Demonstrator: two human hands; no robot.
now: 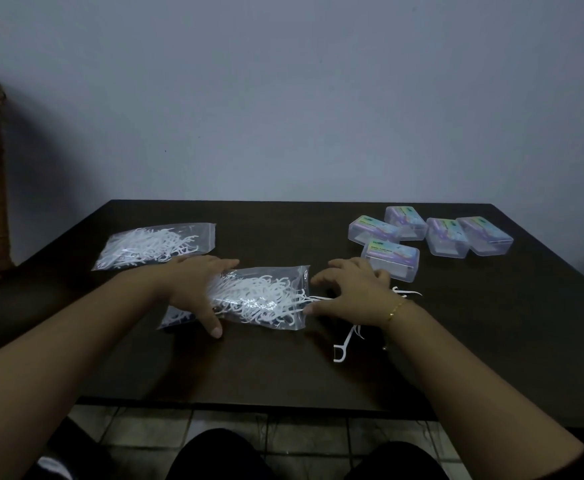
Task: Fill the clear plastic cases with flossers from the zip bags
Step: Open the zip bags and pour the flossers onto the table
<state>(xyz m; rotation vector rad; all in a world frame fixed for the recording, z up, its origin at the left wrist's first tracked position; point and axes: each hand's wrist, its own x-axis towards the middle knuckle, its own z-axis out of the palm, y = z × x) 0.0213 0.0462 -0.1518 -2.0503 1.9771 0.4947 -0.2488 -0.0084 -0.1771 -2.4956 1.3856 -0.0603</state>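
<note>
Flossers spilled from the open mouth of a zip bag (pixel 259 299) lying on its side near the middle of a dark table (pixel 283 368), its opening facing right. The left hand (pixel 193 289) lay flat across the closed end of that bag, fingers straight and spread, thumb stretched toward the near edge, pressing the plastic down without curling round it. The right hand (pixel 349 292) hovered at the bag's mouth with its fingers loosely bent over the flossers sticking out; whether it actually pinched any could not be told. A thin bracelet (pixel 396 308) circled the right wrist. Several loose flossers (pixel 344 341) lay on the table just beside and partly under that hand. A second zip bag (pixel 155 245), also full of white flossers, rested flat farther back on the left, well apart from the first. Five clear plastic cases (pixel 429 233) with coloured labels were clustered at the far right of the table, lids closed, the nearest one just beyond the right hand's fingers.
</note>
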